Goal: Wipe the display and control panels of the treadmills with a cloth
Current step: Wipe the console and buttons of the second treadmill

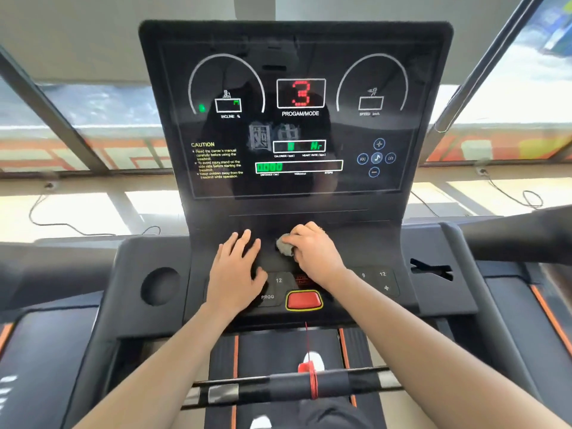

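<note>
Now my right hand [314,253] bunched around the grey cloth [285,246], pressing it on the dark control panel [356,243], my left hand [236,269] flat beside it, fingers spread, red button [304,300] just below, lit display [297,119] above, showing a red 3.

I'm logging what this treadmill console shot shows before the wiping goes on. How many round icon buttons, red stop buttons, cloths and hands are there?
round icon buttons: 5
red stop button: 1
cloth: 1
hands, left hand and right hand: 2
Total: 9
</note>
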`<state>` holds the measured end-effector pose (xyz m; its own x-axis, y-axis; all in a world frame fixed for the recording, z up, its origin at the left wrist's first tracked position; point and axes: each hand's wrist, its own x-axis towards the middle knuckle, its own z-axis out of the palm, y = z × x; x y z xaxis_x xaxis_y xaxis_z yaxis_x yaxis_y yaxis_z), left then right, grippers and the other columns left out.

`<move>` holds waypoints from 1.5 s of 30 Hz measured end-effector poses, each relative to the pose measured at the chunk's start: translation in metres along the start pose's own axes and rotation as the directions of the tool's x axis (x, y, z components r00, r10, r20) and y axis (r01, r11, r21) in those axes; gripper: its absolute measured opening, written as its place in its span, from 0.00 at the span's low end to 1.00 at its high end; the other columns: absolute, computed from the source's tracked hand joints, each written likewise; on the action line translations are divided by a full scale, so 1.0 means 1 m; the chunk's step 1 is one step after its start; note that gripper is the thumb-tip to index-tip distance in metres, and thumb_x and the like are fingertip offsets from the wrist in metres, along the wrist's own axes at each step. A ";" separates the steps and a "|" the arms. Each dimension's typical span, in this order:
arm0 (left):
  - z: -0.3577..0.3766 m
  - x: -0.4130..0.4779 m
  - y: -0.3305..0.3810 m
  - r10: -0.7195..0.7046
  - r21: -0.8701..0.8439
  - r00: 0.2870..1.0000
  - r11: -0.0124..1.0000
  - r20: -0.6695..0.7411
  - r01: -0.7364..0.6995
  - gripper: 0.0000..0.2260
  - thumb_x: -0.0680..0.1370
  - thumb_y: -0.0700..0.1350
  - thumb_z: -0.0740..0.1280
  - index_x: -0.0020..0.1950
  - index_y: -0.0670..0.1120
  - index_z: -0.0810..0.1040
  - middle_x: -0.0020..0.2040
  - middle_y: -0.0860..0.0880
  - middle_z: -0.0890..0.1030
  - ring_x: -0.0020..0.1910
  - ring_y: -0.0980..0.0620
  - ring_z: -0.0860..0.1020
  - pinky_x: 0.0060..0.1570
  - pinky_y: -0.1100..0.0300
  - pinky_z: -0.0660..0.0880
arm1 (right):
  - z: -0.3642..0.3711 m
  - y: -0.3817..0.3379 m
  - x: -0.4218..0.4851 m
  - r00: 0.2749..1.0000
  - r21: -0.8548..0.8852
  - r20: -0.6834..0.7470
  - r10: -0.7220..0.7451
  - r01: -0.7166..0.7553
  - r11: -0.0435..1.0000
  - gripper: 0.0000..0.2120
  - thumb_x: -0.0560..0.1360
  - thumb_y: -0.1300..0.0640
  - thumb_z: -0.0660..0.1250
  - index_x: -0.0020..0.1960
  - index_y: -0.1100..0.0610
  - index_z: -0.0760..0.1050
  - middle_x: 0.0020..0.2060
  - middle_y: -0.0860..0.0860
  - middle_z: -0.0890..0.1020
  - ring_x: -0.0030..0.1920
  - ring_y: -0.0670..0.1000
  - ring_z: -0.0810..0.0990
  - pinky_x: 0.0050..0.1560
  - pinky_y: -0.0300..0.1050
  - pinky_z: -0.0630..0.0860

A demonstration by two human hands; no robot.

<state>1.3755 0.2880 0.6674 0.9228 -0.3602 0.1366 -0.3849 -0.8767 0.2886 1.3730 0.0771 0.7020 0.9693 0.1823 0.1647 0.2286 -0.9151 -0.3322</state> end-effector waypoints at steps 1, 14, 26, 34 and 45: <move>0.000 0.000 0.001 -0.010 -0.003 1.000 1.000 0.000 0.010 0.24 0.75 0.49 0.69 0.72 0.48 0.76 0.76 0.47 0.71 0.76 0.42 0.66 0.66 0.41 0.74 | 0.000 0.007 -0.002 1.000 -0.008 -0.005 -0.002 0.002 1.000 0.17 0.69 0.69 0.71 0.55 0.54 0.83 0.48 0.51 0.81 0.48 0.57 0.75 0.46 0.54 0.78; -0.002 0.001 0.012 -0.096 -0.029 0.995 0.995 -0.031 0.095 0.23 0.75 0.46 0.66 0.71 0.52 0.77 0.75 0.51 0.72 0.76 0.48 0.65 0.50 0.51 0.81 | -0.024 0.077 -0.038 0.918 0.197 -0.095 0.386 -0.363 0.911 0.14 0.76 0.64 0.65 0.54 0.52 0.84 0.47 0.45 0.79 0.50 0.49 0.72 0.49 0.40 0.67; 0.009 -0.001 0.006 -0.079 -0.082 0.990 0.994 -0.115 0.070 0.22 0.75 0.48 0.67 0.69 0.51 0.79 0.74 0.49 0.74 0.75 0.45 0.67 0.55 0.45 0.81 | 0.000 0.007 0.017 0.989 0.100 0.039 -0.146 0.141 0.985 0.14 0.71 0.67 0.70 0.55 0.56 0.84 0.45 0.53 0.82 0.46 0.57 0.76 0.45 0.50 0.78; 0.010 -0.001 -0.001 -0.040 -0.100 0.994 0.995 -0.104 0.030 0.23 0.75 0.50 0.66 0.71 0.50 0.78 0.74 0.49 0.73 0.75 0.45 0.67 0.56 0.43 0.81 | -0.005 0.019 0.000 0.997 0.110 0.036 -0.063 0.058 0.992 0.17 0.67 0.71 0.64 0.53 0.59 0.80 0.48 0.52 0.83 0.49 0.57 0.77 0.49 0.51 0.77; 0.009 -0.002 0.000 -0.040 -0.101 0.999 0.994 -0.019 0.038 0.25 0.75 0.50 0.69 0.73 0.50 0.75 0.76 0.49 0.70 0.77 0.45 0.64 0.53 0.40 0.82 | -0.029 0.075 -0.073 0.876 -0.065 -0.145 0.459 -0.472 0.879 0.14 0.72 0.64 0.71 0.55 0.54 0.84 0.46 0.48 0.79 0.48 0.54 0.72 0.44 0.49 0.75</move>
<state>1.3735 0.2861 0.6587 0.9371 -0.3185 0.1428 -0.3490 -0.8532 0.3877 1.3169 -0.0150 0.6918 0.9413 -0.3128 0.1267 -0.2621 -0.9141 -0.3093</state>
